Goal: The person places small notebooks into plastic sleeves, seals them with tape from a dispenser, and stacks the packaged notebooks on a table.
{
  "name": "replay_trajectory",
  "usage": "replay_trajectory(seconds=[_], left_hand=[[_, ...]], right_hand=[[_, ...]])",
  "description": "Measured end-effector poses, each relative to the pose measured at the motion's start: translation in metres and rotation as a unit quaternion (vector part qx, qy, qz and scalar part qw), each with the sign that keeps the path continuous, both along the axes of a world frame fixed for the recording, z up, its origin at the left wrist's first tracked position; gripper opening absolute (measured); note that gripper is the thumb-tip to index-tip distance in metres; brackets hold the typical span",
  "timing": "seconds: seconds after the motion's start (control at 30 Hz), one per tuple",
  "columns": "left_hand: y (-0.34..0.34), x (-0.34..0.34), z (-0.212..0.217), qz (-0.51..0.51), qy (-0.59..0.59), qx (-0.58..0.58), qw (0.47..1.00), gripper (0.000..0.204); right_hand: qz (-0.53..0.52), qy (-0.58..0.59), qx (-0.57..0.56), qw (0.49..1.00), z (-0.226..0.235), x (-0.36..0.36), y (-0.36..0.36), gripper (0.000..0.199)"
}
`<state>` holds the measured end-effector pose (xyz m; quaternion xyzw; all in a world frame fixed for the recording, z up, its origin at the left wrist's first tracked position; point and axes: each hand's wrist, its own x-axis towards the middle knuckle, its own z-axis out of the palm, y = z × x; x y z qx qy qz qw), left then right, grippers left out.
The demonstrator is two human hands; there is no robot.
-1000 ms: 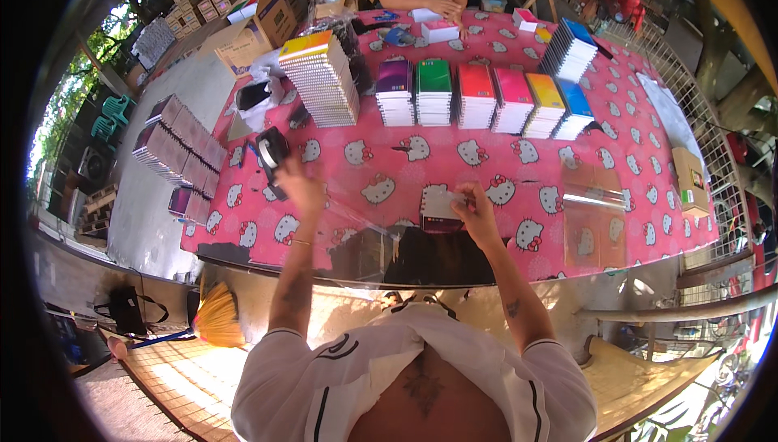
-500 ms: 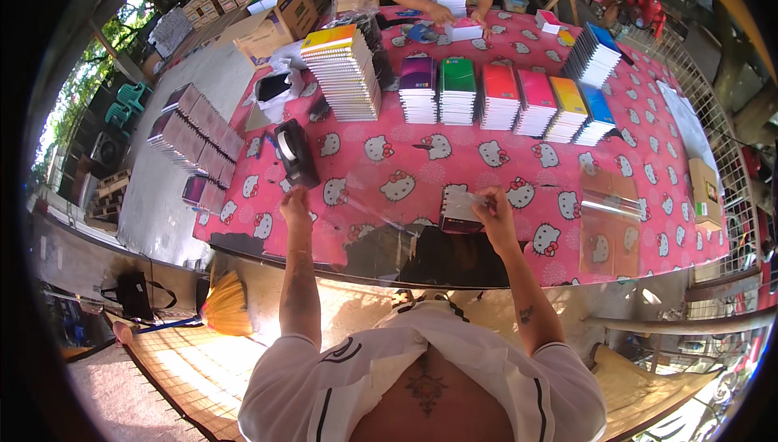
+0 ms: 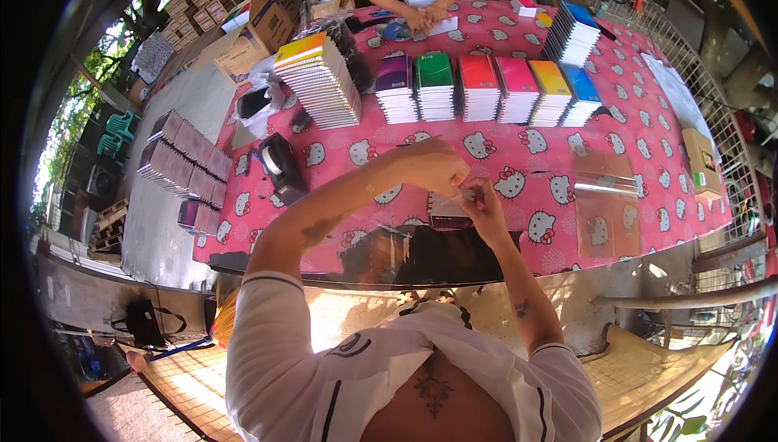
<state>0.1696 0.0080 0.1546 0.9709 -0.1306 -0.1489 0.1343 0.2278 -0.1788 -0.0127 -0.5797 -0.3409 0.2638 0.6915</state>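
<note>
A small dark-covered spiral notebook pack [image 3: 447, 220] lies near the table's front edge, with clear shiny film about its top. My left hand [image 3: 442, 168] reaches across above the pack's far end, fingers curled closed; what they pinch is hidden. Beside it, my right hand [image 3: 485, 209] is at the pack's right side, thumb and finger pinched together near the left fingertips. Whatever lies between them is too small to make out. A black tape dispenser [image 3: 284, 168] stands left of my hands, behind my left forearm.
Colourful notebook stacks [image 3: 436, 89] form a row beyond my hands, with a tall yellow-topped stack [image 3: 320, 77] to their left. Clear plastic sleeves [image 3: 606, 207] lie at right, near a cardboard box [image 3: 703, 165]. Across the table, a person's hands [image 3: 423, 19] rest on a white pack.
My left hand has moved from beside the tape dispenser rightward to the notebook pack, meeting my right hand. The view has shifted slightly. The person opposite has brought both hands together.
</note>
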Motion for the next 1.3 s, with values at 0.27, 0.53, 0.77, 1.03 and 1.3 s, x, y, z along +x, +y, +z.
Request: replay_trajectory(seconds=[0.27, 0.53, 0.77, 1.03, 1.3], left_hand=[[0.077, 0.008, -0.172, 0.221, 0.363, -0.378, 0.822, 0.057], [-0.056, -0.120, -0.197, 0.387, -0.258, -0.381, 0.799, 0.078], [0.007, -0.294, -0.069, 0.477, -0.459, -0.353, 0.662, 0.072], [0.287, -0.579, -0.129, 0.844, -0.510, -0.156, 0.051, 0.073], [0.379, -0.622, -0.160, 0.698, -0.592, -0.328, 0.232, 0.067]], right_hand=[[-0.002, -0.021, -0.019, 1.000, 0.010, -0.015, 0.001, 0.044], [-0.023, 0.000, 0.006, 1.000, -0.028, -0.037, 0.001, 0.070], [0.060, -0.190, -0.100, 0.975, -0.006, -0.079, 0.044, 0.071], [-0.044, -0.509, -0.314, 0.801, -0.072, -0.121, 0.051, 0.073], [-0.046, -0.526, -0.355, 0.771, -0.072, -0.126, 0.059, 0.076]])
